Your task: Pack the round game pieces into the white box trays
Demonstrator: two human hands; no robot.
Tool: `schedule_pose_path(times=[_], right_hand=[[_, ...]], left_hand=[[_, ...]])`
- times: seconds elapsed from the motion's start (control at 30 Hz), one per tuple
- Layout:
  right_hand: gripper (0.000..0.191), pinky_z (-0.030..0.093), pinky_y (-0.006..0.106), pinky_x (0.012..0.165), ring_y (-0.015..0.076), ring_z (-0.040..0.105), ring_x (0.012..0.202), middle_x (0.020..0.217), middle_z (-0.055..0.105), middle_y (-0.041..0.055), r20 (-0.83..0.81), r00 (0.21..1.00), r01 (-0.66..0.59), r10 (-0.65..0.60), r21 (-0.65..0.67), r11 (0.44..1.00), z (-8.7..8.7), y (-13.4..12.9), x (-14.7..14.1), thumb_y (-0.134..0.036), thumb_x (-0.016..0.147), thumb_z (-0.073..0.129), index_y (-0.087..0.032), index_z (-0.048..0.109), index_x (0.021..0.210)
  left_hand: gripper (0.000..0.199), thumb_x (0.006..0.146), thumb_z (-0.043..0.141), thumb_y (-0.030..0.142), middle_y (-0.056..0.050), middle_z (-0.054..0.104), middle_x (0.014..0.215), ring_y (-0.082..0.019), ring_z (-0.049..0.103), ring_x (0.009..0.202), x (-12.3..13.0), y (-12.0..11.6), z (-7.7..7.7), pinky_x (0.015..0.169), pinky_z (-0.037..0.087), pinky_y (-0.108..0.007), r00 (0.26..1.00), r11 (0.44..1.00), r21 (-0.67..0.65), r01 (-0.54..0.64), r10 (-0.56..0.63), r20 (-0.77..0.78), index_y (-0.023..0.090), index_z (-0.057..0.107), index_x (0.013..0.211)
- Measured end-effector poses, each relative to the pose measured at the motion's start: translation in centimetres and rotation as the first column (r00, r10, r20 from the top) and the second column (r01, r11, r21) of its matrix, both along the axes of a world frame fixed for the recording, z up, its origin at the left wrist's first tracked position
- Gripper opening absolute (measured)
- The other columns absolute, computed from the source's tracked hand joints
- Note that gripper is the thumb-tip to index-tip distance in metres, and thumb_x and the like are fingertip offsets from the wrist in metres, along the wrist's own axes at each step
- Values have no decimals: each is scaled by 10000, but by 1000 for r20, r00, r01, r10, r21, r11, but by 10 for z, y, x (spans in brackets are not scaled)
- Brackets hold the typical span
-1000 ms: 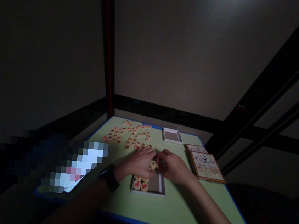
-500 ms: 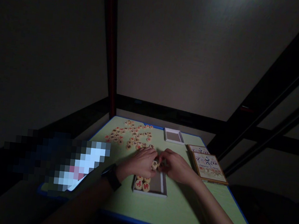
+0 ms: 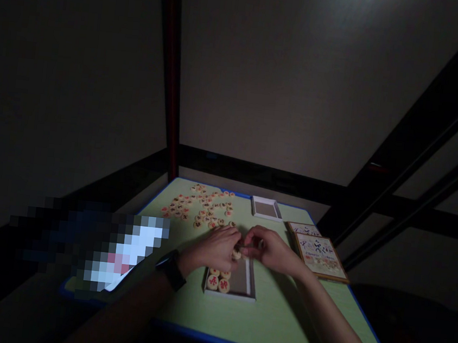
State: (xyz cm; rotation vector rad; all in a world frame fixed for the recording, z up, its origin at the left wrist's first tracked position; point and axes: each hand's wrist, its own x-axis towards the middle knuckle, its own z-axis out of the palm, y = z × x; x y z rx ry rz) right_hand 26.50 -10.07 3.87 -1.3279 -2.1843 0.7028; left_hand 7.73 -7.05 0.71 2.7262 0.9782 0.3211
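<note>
Over the far part of a shallow white-rimmed box tray (image 3: 236,298), my left hand (image 3: 216,246) is closed, its fingers and thumb curled round a round wooden Chinese chess piece (image 3: 236,255). My right hand (image 3: 269,249) meets it from the right, fingers pinched together. A pale edge of a piece (image 3: 261,245) shows within the right hand's fingers. In the tray's near left corner lie red-marked pieces (image 3: 223,285), set side by side in rows. My left hand hides the tray's far left part.
Many loose Chinese chess pieces (image 3: 208,213) lie scattered at the table's far left. A second white-rimmed tray (image 3: 266,209) sits at the back. Two printed Chinese chess boxes (image 3: 320,255) overlap on the right. A lit, blurred screen (image 3: 134,249) is at the left edge.
My right hand has turned slightly and its fingers have moved closer to my left hand. The piece between the hands has tilted and lowered a little. My left hand stays nearly in place.
</note>
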Motion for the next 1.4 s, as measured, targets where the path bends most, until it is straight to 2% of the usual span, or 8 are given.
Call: schedule_pose_path(times=[0.07,0.17,0.4,0.63,0.9,1.17,1.3,1.4], right_hand=[[203,396,236,589,132,531,649,734,628,2,-94,995,37,-38,-7,999,-2,4,1,-366,804,670,-170,620,791],[292,378,246,567,134,506,612,668,607,-1,-184,970,177,-159,87,980,-9,10,2,-453,826,606,-178,585,731],[316,388,257,549,142,507,568,617,599,6,-324,898,360,-297,156,920,-20,20,4,-487,785,590,-193,562,673],[300,378,255,541,146,508,561,605,594,8,-319,888,393,-331,150,907,-19,22,6,-479,769,577,-199,560,663],[296,395,253,549,153,528,574,608,608,5,-290,895,395,-338,165,904,-17,20,5,-478,773,582,-205,556,661],[314,374,260,547,157,528,563,612,608,12,-299,890,400,-343,152,904,-22,24,7,-498,774,579,-199,571,680],[339,367,268,553,166,530,557,610,614,16,-291,882,435,-372,197,878,-25,24,8,-521,804,548,-196,587,714],[374,349,271,546,174,526,551,599,603,21,-276,877,457,-394,225,861,-26,25,8,-546,832,497,-203,571,701]], left_hand=[[298,669,621,270,-83,601,1005,-268,571,995,0,0,1,943,462,-395,1000,1000,-8,-6,7,5,193,539,945],[321,666,618,250,-78,608,1052,-265,565,1034,-2,0,-1,964,449,-389,999,1000,-15,4,-3,43,202,546,975],[339,690,615,254,-74,610,1086,-264,563,1061,-4,1,-3,960,444,-384,999,1000,-17,14,-14,50,208,563,1022],[520,655,708,367,-81,598,1137,-292,555,1080,-5,-7,2,975,418,-413,997,997,-19,73,-72,32,219,554,1128],[659,632,705,360,-87,577,1200,-312,539,1125,-5,-9,1,988,389,-423,997,996,-38,79,-79,-9,242,491,1245],[569,679,695,378,-90,590,1188,-311,544,1115,-4,-9,2,989,400,-435,998,998,-28,61,-61,-6,229,529,1203],[450,751,631,317,-87,603,1198,-265,542,1150,-14,4,16,1009,424,-398,992,1000,-27,-13,16,123,216,553,1183],[380,781,571,234,-84,621,1216,-236,544,1177,-42,26,34,1050,412,-370,977,988,38,-147,139,160,202,591,1159]])
